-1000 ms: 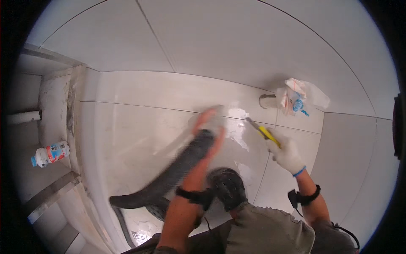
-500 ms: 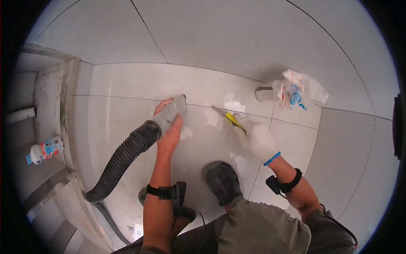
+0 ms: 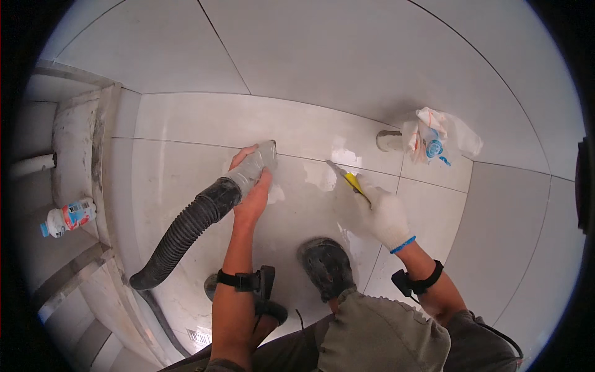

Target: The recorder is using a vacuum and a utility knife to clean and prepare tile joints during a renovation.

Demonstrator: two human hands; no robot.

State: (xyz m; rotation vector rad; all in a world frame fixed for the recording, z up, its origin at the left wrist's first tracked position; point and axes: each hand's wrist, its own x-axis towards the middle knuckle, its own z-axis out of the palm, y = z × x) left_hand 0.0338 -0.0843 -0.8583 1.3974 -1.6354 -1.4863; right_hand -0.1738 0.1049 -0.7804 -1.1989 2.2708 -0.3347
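Note:
My bare left hand (image 3: pixel 255 197) is wrapped round a clear plastic nozzle (image 3: pixel 253 166), which is fitted to the end of a black ribbed vacuum hose (image 3: pixel 186 234). The nozzle's open end lies close to a dark joint line between pale floor tiles (image 3: pixel 297 211). In a white glove with a blue cuff, my right hand (image 3: pixel 383 214) grips a yellow-handled utility knife (image 3: pixel 353 181). The knife's grey tip points up and left and rests on or just above the same joint, to the right of the nozzle. My gloved fingertips are partly hidden.
A pipe stub (image 3: pixel 389 141) stands near the far wall beside a crumpled plastic bag (image 3: pixel 443 137) with blue parts. At left, a labelled plastic bottle (image 3: pixel 69 217) lies in a framed recess (image 3: pixel 102 167) with a white pipe (image 3: pixel 31 165). My dark shoe (image 3: pixel 325 266) is on the floor.
The knife and my right hand have moved a little to the right along the tile joint. My left hand keeps its hold on the nozzle, nearly in the same place.

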